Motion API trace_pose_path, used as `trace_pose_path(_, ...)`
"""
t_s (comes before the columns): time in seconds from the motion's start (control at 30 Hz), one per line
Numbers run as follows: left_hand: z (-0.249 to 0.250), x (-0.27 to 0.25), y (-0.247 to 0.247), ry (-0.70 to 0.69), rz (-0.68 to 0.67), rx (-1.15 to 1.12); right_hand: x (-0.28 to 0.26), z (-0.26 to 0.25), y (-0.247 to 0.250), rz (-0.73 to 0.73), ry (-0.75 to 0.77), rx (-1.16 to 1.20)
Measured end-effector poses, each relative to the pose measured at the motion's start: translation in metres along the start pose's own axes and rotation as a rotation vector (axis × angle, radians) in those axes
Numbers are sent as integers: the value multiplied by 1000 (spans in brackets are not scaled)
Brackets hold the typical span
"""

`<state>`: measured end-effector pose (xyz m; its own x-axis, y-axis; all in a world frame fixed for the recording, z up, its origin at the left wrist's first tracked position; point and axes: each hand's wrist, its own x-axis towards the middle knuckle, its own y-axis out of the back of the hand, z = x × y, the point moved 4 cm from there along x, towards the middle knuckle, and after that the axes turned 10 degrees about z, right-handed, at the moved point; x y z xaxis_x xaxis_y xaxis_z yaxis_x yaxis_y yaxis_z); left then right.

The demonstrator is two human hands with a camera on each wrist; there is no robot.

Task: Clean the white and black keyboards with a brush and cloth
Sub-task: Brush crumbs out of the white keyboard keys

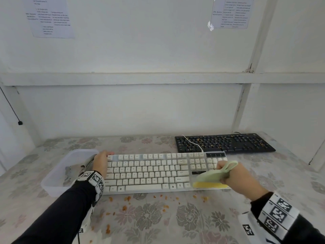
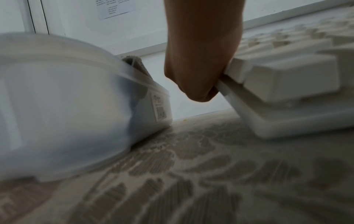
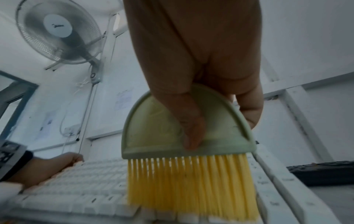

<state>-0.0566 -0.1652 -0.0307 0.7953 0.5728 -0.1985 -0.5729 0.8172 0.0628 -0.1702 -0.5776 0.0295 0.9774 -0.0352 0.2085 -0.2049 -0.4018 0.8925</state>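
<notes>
**Head view: white keyboard brushed at its right end, left end gripped**

Head view: a table (image 1: 175, 221) covered with a floral cloth is seen against a white wall. The white keyboard (image 1: 149, 171) lies across the middle of the table, parallel to the near edge. The black keyboard (image 1: 226, 142) is set behind it toward the far right corner, just beside it, and is dotted with orange crumbs. A white cable (image 1: 192, 142) is draped over the left part of the black keyboard. A translucent plastic container (image 1: 52, 175) stands at the left end of the white keyboard, close to it; a grey cloth (image 1: 87, 164) is seen hanging at its right rim.

The left end of the white keyboard is grasped by the left hand (image 1: 101, 163), with the fingers curled over the far corner; in the left wrist view the thumb side is pressed against the keyboard's edge. A brush (image 1: 213, 176) with a pale green handle and yellow bristles is clasped in the right hand (image 1: 233, 175), the fingers wrapped round the handle. The bristles are laid on the near right corner of the white keyboard, below the number pad. In the right wrist view a finger is seen pressed flat on the green brush head.

Orange crumbs (image 1: 127, 198) are scattered on the table between the white keyboard and the near edge. Printed sheets (image 1: 51, 16) are taped to the wall.
</notes>
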Motion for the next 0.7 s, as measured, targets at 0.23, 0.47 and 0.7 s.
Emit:
trace_pose_path(0.23, 1, -1, 1, -11, -4, 15, -2, -12, -1, 55, 68, -36)
trace_pose_path(0.47, 2, -3, 1, -18, 0, 24, -7, -32, -1, 11, 138, -104)
trace_pose_path(0.7, 4, -5, 1, -11, -11, 24, -10, -22, 1, 83, 56, -250)
